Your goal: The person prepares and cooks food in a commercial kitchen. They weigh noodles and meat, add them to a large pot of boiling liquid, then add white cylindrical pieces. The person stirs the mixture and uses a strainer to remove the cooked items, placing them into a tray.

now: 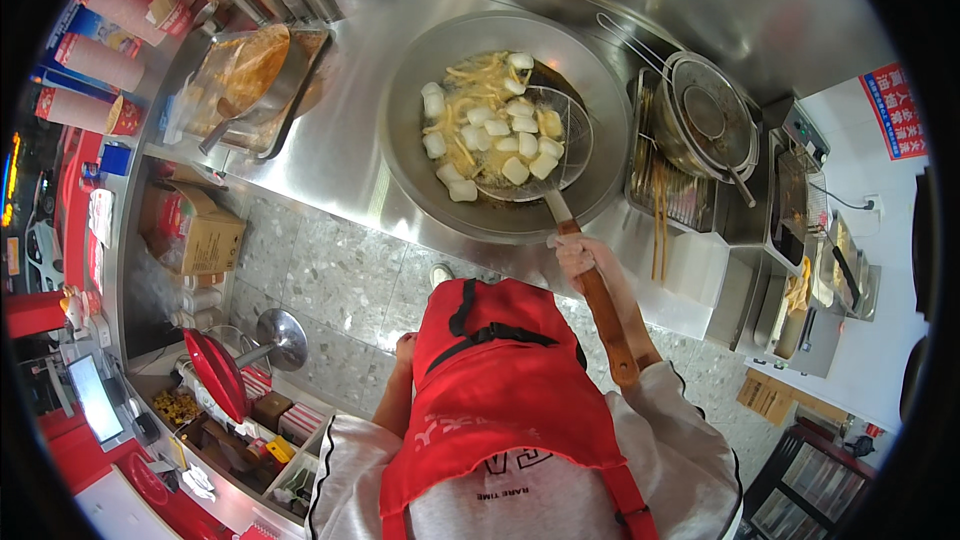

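My right hand (584,261) is closed around the wooden handle (604,315) of a wire-mesh skimmer. The skimmer's round mesh head (576,142) lies in hot oil inside a large steel wok (409,172). Several white, pillow-shaped pieces (480,116) float in the bubbling oil, a few on the mesh. Among them are thin yellow fry-like strips (472,75). A pair of long wooden chopsticks (659,225) rests to the right of the wok. My left hand (406,349) hangs low beside the red apron (495,360), partly hidden, its fingers not clearly visible.
Left of the wok stands a tray (281,139) with a sauce-stained pan (289,75). At right, a strainer (709,109) sits over a pot on a rack tray (637,187), near a fryer basket (799,172). A red stool (214,375) and a cardboard box (206,229) are at lower left.
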### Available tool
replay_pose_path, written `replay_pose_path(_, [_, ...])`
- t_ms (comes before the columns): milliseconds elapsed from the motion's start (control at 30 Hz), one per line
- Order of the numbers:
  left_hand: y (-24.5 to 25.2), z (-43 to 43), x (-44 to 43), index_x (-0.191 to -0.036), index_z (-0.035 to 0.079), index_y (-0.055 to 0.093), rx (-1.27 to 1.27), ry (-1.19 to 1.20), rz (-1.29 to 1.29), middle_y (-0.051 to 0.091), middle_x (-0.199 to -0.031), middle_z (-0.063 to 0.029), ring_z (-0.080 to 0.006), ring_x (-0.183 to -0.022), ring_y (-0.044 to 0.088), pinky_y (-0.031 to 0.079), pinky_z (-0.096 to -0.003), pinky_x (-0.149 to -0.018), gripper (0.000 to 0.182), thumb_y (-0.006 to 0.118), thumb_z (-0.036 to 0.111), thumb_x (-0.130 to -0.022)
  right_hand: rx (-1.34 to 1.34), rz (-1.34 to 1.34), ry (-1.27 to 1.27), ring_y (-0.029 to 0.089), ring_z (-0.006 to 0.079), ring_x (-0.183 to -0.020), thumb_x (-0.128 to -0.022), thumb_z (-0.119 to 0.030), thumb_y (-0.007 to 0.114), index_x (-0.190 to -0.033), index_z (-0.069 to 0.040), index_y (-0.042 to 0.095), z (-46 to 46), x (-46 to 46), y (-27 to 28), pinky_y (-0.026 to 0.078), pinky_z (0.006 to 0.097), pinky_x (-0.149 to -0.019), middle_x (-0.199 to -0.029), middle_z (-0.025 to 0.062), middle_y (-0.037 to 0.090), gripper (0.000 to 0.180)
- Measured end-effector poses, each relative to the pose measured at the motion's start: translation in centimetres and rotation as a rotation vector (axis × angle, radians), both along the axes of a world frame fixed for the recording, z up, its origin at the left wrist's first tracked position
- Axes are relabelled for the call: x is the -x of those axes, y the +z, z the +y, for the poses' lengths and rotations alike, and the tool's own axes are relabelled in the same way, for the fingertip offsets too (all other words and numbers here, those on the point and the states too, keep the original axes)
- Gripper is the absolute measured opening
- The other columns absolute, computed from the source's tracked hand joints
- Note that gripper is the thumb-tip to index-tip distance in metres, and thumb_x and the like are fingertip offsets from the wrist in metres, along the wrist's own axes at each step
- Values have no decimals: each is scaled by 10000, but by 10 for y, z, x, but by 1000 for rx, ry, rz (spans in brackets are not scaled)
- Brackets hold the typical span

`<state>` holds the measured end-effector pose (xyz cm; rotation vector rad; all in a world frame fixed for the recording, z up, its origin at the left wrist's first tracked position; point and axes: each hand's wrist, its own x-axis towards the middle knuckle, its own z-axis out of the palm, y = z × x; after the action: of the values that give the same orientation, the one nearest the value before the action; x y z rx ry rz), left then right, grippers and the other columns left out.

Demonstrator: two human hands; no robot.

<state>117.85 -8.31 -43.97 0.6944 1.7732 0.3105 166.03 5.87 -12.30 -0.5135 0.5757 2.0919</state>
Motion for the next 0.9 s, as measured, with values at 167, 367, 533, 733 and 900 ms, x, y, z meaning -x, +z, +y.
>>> replay_pose_path(167, [23,13,-8,-971,-5,735,-47,75,-67,743,-894,-86,-159,-807,661,535,-324,-746,261,637,227,-903,-8,-87,-21,408,35,-480,-1035,-67,458,-1115,40,463,0,-5,5,369,184,-421,-668,-34,442,134])
replay_pose_path(367, [29,3,-7,-950,4,735,-41,132,-38,739,-890,-76,-153,-803,657,534,-323,-741,237,643,218,-908,-53,-425,102,410,15,-507,-1001,-50,498,-973,-12,495,-30,1,35,370,167,-440,-676,-69,432,47])
replay_pose_path(533, [27,-3,-9,-957,-2,739,-42,87,-37,741,-868,-84,-154,-800,658,536,-329,-735,267,659,248,-903,-10,44,34,439,31,-508,-1028,-71,464,-984,-3,493,2,28,9,395,180,-450,-670,-41,458,86])
replay_pose_path(733, [18,-1,-7,-967,-11,747,-41,74,-13,747,-864,-103,-163,-803,668,539,-333,-750,293,666,263,-897,-104,7,76,412,18,-473,-1037,-91,456,-1023,-37,492,3,23,7,397,183,-428,-634,-54,452,65])
replay_pose_path(900, [7,-14,1,-974,-9,754,33,76,72,753,-886,-109,-172,-815,674,541,-339,-766,289,658,252,-897,-20,-221,127,380,16,-447,-1018,-82,454,-968,-63,491,-21,14,16,371,184,-398,-615,-76,440,66])
